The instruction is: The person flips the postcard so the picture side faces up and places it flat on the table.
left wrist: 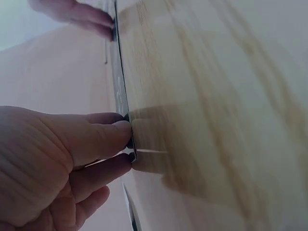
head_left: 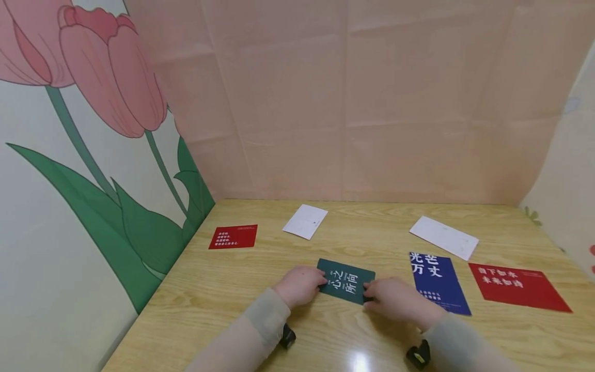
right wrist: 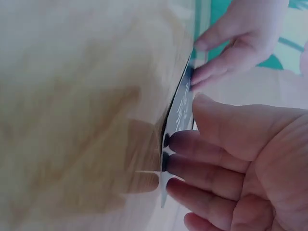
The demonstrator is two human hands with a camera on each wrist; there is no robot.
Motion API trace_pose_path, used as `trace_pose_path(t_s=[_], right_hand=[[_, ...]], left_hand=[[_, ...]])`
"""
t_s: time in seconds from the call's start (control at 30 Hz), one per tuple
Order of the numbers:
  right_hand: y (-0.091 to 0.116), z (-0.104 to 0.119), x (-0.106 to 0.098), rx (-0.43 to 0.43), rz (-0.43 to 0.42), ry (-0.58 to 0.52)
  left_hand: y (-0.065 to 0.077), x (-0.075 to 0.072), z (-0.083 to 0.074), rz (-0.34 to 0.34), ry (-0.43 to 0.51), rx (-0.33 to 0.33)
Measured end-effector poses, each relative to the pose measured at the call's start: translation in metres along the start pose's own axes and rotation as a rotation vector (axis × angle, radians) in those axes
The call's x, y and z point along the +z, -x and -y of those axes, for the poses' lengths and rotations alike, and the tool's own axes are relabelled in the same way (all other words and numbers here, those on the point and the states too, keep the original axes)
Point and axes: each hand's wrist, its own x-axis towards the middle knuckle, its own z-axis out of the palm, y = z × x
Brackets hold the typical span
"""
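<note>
A dark green card (head_left: 344, 283) with white Chinese characters lies on the wooden table between my two hands. At its left edge, my left hand (head_left: 299, 285) pinches the card, thumb and fingertips close together in the left wrist view. My right hand (head_left: 395, 298) touches the opposite edge. Its fingers (right wrist: 207, 153) reach the card fairly straight in the right wrist view, with the thumb held apart from them. Right of my right hand are a blue card (head_left: 439, 284) with white characters and a red card (head_left: 520, 288).
A smaller red card (head_left: 233, 237) is at the far left of the table (head_left: 260, 284). Farther back lie two white cards, one left of centre (head_left: 305, 221) and another (head_left: 443, 237) behind the blue one. A pinkish sheet (head_left: 344, 103) hangs behind; a tulip-painted wall (head_left: 97, 181) borders the left.
</note>
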Motion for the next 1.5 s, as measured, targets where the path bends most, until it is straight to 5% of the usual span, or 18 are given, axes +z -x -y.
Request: trace_pose_path(t_s=[0.4,0.83,1.2,1.5], right_hand=[[0.012,0.032,0.004,-0.212,-0.022,0.092],[0.013,0.056,0.017,-0.240,0.074,-0.002],[0.011,0.064,0.021,-0.301,0.111,-0.032],[0.012,0.065,0.022,-0.293,0.132,0.011]], left_hand=[[-0.003,0.002,0.000,0.030,-0.077,-0.059],[0.002,0.003,-0.003,0.032,0.040,-0.137],[-0.001,0.005,-0.001,0.074,0.110,-0.120],[-0.001,0.008,-0.015,0.059,0.059,-0.024]])
